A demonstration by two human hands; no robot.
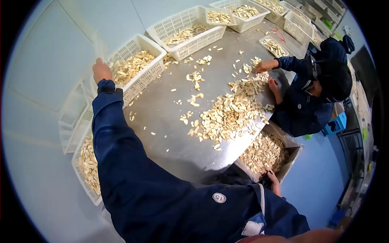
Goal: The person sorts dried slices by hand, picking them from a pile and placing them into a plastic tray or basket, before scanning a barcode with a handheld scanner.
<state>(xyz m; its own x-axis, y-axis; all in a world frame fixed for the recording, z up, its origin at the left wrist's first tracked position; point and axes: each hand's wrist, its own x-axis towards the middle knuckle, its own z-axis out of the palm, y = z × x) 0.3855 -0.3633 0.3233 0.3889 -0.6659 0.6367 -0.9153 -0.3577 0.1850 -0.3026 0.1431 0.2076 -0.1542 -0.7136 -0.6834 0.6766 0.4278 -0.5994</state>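
Note:
My left hand point(102, 71) is stretched out to the far left, at the outer corner of a white slotted plastic basket point(142, 77) part-filled with pale dried slices point(135, 64). Its fingers are curled, and what they hold is hidden behind the hand. Low on the right, my right hand point(275, 185) is closed around a small dark object point(266, 181), beside the near edge of a cardboard box point(292, 161) full of similar slices. A large heap of slices point(231, 117) lies on the metal table point(162, 121) between my hands.
Across the table a co-worker point(312, 93) has both hands at the heap's far end. More white baskets point(198, 42) of slices line the back edge. Another basket point(87, 170) stands at left below my arm. A small tray point(274, 46) sits near the co-worker.

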